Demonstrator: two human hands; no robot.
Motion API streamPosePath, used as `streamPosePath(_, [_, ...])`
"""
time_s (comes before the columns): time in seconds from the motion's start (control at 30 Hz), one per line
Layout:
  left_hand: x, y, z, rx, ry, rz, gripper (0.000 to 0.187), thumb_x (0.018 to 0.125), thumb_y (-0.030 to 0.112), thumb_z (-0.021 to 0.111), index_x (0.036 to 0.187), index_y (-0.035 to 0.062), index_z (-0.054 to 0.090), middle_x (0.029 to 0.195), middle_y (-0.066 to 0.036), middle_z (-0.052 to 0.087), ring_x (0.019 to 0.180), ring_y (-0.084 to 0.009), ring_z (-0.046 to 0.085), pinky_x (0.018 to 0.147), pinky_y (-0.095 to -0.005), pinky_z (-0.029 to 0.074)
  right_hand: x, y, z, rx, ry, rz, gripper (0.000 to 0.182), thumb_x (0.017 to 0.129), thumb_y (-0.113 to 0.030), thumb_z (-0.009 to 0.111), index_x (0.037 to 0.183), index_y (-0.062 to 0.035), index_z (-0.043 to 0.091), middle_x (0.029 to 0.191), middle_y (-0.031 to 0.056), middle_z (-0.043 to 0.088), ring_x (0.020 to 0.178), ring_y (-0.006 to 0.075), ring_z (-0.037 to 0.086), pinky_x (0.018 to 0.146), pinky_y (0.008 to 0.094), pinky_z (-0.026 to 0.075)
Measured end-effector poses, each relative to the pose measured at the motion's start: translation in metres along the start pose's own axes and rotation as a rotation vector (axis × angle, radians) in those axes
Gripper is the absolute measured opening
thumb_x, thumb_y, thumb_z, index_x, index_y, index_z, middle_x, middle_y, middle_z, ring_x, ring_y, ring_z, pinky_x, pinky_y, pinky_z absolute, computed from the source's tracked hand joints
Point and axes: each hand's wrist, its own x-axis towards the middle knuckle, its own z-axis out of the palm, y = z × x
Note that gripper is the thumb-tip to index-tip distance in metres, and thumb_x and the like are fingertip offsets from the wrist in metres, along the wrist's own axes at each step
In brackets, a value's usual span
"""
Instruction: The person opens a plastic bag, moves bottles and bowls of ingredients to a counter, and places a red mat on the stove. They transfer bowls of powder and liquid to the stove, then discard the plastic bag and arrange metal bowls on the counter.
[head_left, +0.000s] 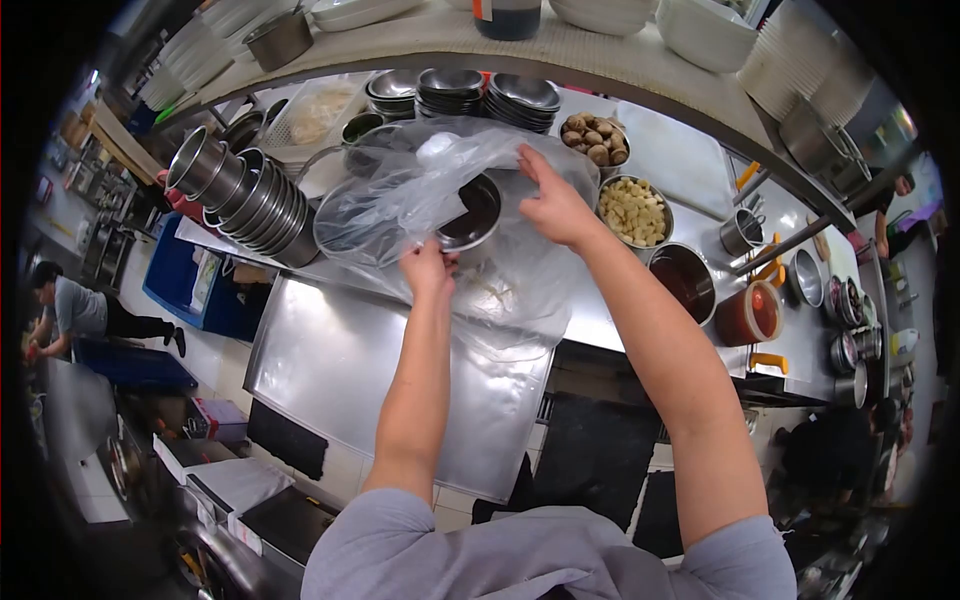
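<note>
On the steel desk (pixel 698 228), a clear plastic bag (pixel 375 215) is lying in loose folds around a metal pot (pixel 478 215), whose dark inside is showing between the two hands. The left hand (pixel 428 268) is resting at the pot's near-left side, its fingers curling inward; whether they are pinching plastic or the rim, I cannot tell. The right hand (pixel 552 200) is reaching over the plastic, its fingers extending and its thumb standing apart. Since those fingers are not closing around anything, the film could be slipping from them and sagging into the pot. A hard pull on the bunched folds could be tearing them or tipping the pot. Stacked pots (pixel 265 205) are leaning just beside the left folds, so a sideways sweep could be knocking them; a bowl of pale chunks (pixel 636 212) is sitting similarly exposed near the right forearm.
</note>
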Motion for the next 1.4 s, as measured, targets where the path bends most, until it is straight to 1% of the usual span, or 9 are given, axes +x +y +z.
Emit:
streamPosePath(0.23, [-0.077,0.003,-0.060,0.001,-0.031,-0.119,0.009,0.081,0.001,0.052,0.086,0.0047,0.044,0.068,-0.008,0.053,0.052,-0.0208,0.058,0.050,-0.0431,0.055,-0.069,0.004,0.006,0.396,-0.040,0.260,0.076,0.081,0.001,0.052,0.149,-0.0122,0.019,0.132,0.0147,0.052,0.117,0.0237,0.054,0.092,0.0349,0.044])
streamPosePath(0.37, [-0.118,0.007,-0.093,0.016,-0.081,-0.143,0.016,0.077,-0.001,0.055,0.085,0.0050,0.043,0.077,-0.012,0.059,0.057,-0.0207,0.059,0.048,-0.0355,0.053,-0.193,0.036,0.019,0.732,-0.016,0.616,0.043,0.091,-0.009,0.056,0.132,-0.0103,0.043,0.101,0.0096,0.062,0.088,0.0204,0.064,0.074,0.0334,0.053])
streamPosePath(0.5, [-0.156,0.025,-0.116,0.062,-0.090,-0.156,0.014,0.076,-0.005,0.050,0.082,0.0049,0.043,0.075,-0.011,0.057,0.059,-0.0201,0.060,0.052,-0.0391,0.058,-0.291,0.067,-0.010,0.987,0.378,0.882,0.031,0.094,-0.017,0.050,0.124,-0.0098,0.048,0.099,0.0141,0.062,0.084,0.0256,0.066,0.067,0.0346,0.056])
streamPosePath(0.63, [-0.174,0.031,-0.150,0.094,-0.163,-0.168,0.014,0.076,-0.007,0.048,0.079,0.0052,0.043,0.071,-0.007,0.052,0.058,-0.0173,0.058,0.057,-0.0410,0.059,-0.310,0.108,-0.066,1.103,0.975,0.790,0.041,0.095,-0.039,0.051,0.119,-0.0087,0.038,0.108,0.0163,0.050,0.092,0.0377,0.063,0.070,0.0457,0.056])
streamPosePath(0.93, [-0.205,0.032,-0.151,0.122,-0.254,-0.167,0.013,0.079,-0.006,0.044,0.084,0.0056,0.045,0.070,-0.006,0.055,0.051,-0.0137,0.049,0.062,-0.0439,0.058,-0.264,0.132,-0.099,0.777,1.218,0.742,0.027,0.081,0.005,0.049,0.104,0.0000,0.038,0.089,0.0176,0.054,0.063,0.0273,0.063,0.047,0.0354,0.053])
streamPosePath(1.03, [-0.202,0.031,-0.142,0.128,-0.308,-0.172,0.014,0.079,-0.006,0.044,0.086,0.0051,0.047,0.073,-0.007,0.056,0.052,-0.0140,0.050,0.061,-0.0415,0.057,-0.271,0.124,-0.098,0.796,1.293,0.761,0.026,0.079,0.008,0.050,0.101,-0.0003,0.037,0.090,0.0184,0.053,0.058,0.0258,0.062,0.039,0.0320,0.049])
streamPosePath(1.07, [-0.202,0.030,-0.138,0.123,-0.350,-0.169,0.014,0.078,-0.006,0.044,0.086,0.0050,0.048,0.073,-0.007,0.057,0.052,-0.0140,0.050,0.059,-0.0393,0.056,-0.277,0.128,-0.096,0.799,1.297,0.741,0.026,0.080,0.003,0.048,0.098,-0.0083,0.033,0.071,0.0123,0.052,0.050,0.0251,0.058,0.049,0.0408,0.045])
streamPosePath(1.27, [-0.227,0.039,-0.070,0.197,-0.472,-0.136,0.018,0.076,-0.008,0.047,0.088,0.0048,0.050,0.074,-0.003,0.055,0.054,-0.0099,0.047,0.049,-0.0255,0.040,-0.360,0.080,-0.110,0.888,1.378,0.681,0.021,0.079,0.004,0.049,0.096,-0.0057,0.042,0.076,0.0122,0.056,0.052,0.0229,0.059,0.046,0.0369,0.050])
streamPosePath(1.4, [-0.248,0.029,-0.026,0.287,-0.613,-0.157,0.029,0.077,-0.006,0.045,0.105,0.0003,0.052,0.099,-0.011,0.060,0.077,-0.0194,0.061,0.064,-0.0346,0.055,-0.442,0.017,-0.136,0.836,1.453,0.547,0.019,0.077,0.005,0.051,0.092,-0.0057,0.045,0.073,0.0103,0.057,0.050,0.0199,0.058,0.044,0.0348,0.053])
